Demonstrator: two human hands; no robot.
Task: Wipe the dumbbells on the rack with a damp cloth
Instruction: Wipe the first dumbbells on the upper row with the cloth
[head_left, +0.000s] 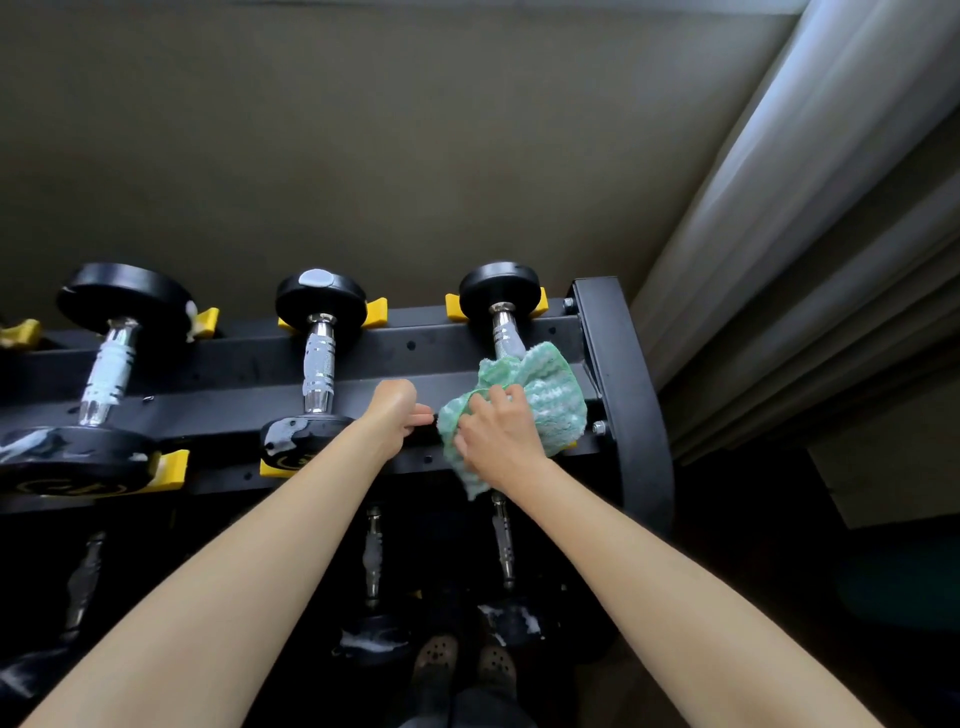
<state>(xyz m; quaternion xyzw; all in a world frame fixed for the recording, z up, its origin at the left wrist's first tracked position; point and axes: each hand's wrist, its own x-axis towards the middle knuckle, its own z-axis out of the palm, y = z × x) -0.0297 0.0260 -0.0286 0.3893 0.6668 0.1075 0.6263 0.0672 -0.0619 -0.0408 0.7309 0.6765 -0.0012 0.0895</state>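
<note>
The biggest thing I see is the plain wall (363, 130) up top. A long pale curtain (810, 218) hangs on the right side.

Below the wall stands the black rack (628, 395). Its rails run from side to side. Both bare arms reach out from the bottom to its top row. The left arm comes in from the low left and the right arm from the low right. They point in toward each other, and the hands end up close together at the rack's right end.

Three dumbbells lie across the top rails. I see a big left dumbbell (111, 364), a middle dumbbell (320, 358) and a small right dumbbell (500, 291). More of them sit in the dark row below.

The green cloth (545, 395) is bunched over the near part of the right dumbbell, so I only see that one's far head and a bit of its shiny bar.

The right hand (501, 441) lies on top of the cloth, palm down. Its fingers curl into the folds and grip it.

The left hand (397, 415) sits at the front rail, just beside the cloth's edge. Its fingers are curled, but I cannot tell if they hold the rail, pinch the cloth, or hold nothing.

Small yellow holders (376, 312) cup the dumbbell heads. Down low, two shoes (439, 654) peek out.
</note>
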